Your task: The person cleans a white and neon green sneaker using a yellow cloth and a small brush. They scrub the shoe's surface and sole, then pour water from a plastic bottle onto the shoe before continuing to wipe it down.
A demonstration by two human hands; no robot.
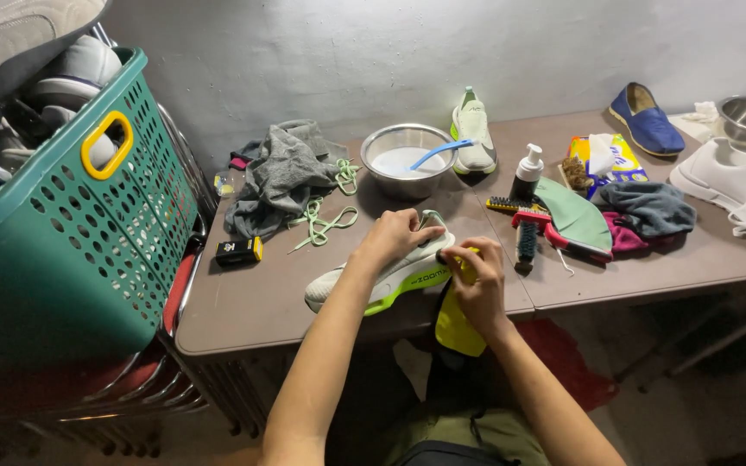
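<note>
A pale grey sneaker with a lime-green sole [390, 280] lies on the brown table [252, 302] near its front edge. My left hand [395, 237] grips the top of that sneaker at its opening. My right hand [475, 280] holds a yellow cloth [458, 326] pressed against the sneaker's heel; the cloth hangs down over the table edge. The matching sneaker [473, 134] stands farther back beside a metal bowl [407, 160] of whitish liquid with a blue-handled tool in it.
Green laces [325, 220] and a grey rag [282, 177] lie left of the bowl. Brushes [524, 229], a pump bottle [527, 173], an insole [576, 216], cloths, a blue slip-on [645, 121] and white shoes [731, 177] fill the right. A green basket [71, 224] of shoes stands left.
</note>
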